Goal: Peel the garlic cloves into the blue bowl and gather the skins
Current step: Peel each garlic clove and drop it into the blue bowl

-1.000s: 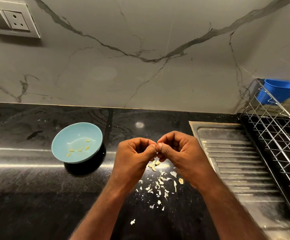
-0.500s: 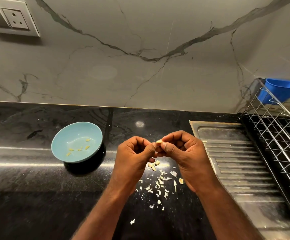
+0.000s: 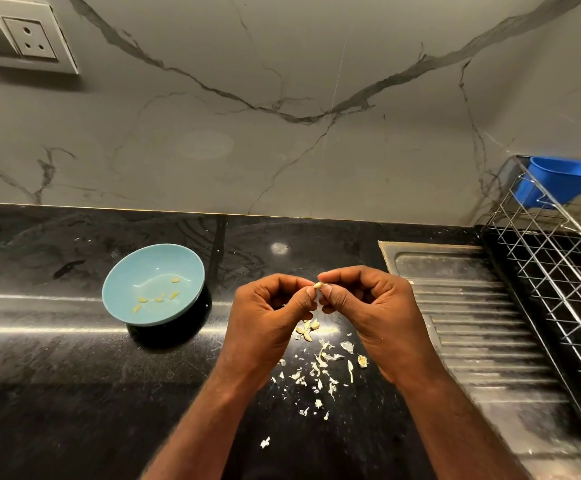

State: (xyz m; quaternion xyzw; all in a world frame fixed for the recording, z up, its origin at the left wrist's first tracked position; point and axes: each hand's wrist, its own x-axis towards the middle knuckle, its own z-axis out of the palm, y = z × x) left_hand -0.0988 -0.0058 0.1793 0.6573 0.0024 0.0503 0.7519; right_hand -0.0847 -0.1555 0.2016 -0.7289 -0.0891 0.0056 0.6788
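- The garlic clove is held up over the table, probably so that loosened skin falls onto the skins scattered directly below.
- The left hand and right hand are brought together, fingers curled. Each pinches the clove between thumb and forefinger from its own side.
- The blue bowl stands on the table left of the hands, within easy reach for dropping. A few peeled cloves lie in it.
- A small heap of pieces lies just under the hands; I cannot tell if these are peeled.
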